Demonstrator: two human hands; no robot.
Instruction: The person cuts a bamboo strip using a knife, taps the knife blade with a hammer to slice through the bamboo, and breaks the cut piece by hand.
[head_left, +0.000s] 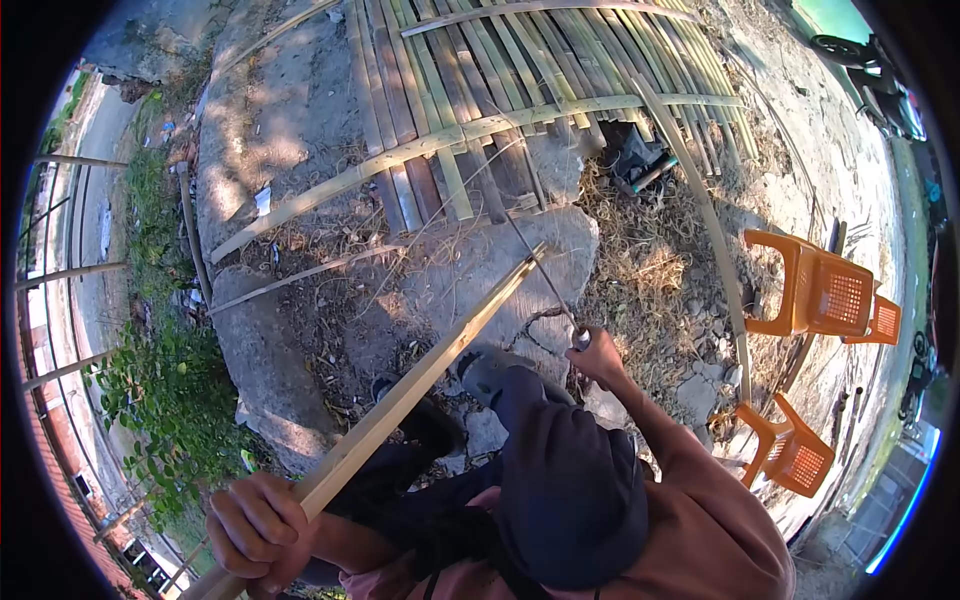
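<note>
A long pale bamboo strip (420, 375) runs slanting up from the lower left to the middle of the view. My left hand (258, 530) is wrapped round its near end. In my right hand (598, 358) is the handle of a long thin-bladed knife (548, 275), at the right of my knees. Its narrow dark blade points up and left and crosses the strip's far tip; whether it cuts into the wood or only lies against it, I cannot tell. The strip passes in front of my shoes, above a cracked concrete slab (480, 260).
A bamboo slat panel (480, 80) with crosspieces lies ahead. Fibrous shavings (645, 260) and rubble cover the ground to the right. Another long strip (705, 220) stretches beside orange plastic chairs (825, 290). A leafy bush (170, 410) grows at the left.
</note>
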